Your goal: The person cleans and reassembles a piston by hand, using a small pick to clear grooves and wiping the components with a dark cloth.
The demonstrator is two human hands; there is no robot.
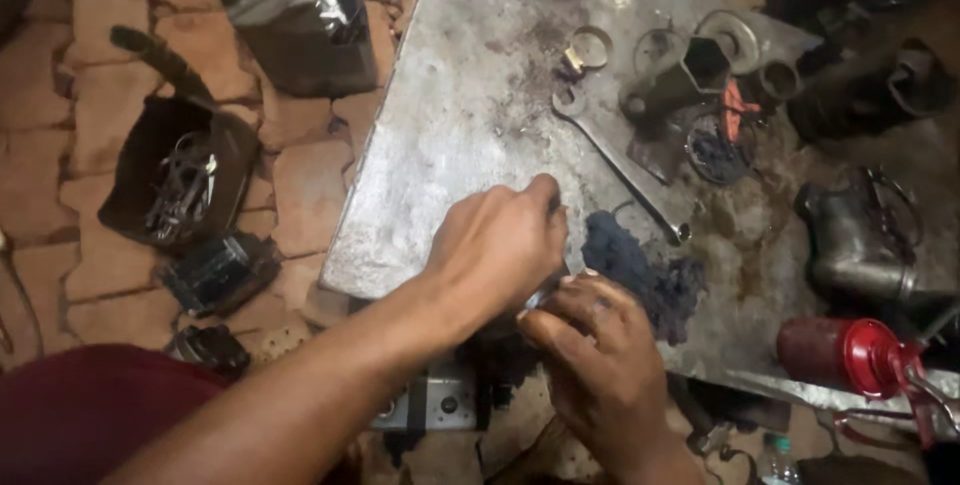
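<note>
My left hand [497, 245] is closed in a fist over the near edge of a grey metal sheet [450, 115], gripping something small that its fingers hide. My right hand [595, 345] sits just below it, fingers curled around a small metal part between the two hands; the part is mostly covered. A dark greasy rag [640, 265] lies on the sheet just right of both hands. A long flat wrench [620, 160] lies beyond the rag.
On the sheet's far right lie a hex socket tool [680, 80], metal rings [590, 48] and a dark metal casting [860, 235]. A red oil can [850, 355] stands near right. On the brick floor at left sit a dark tub of tools [175, 180] and a grey canister [295, 20].
</note>
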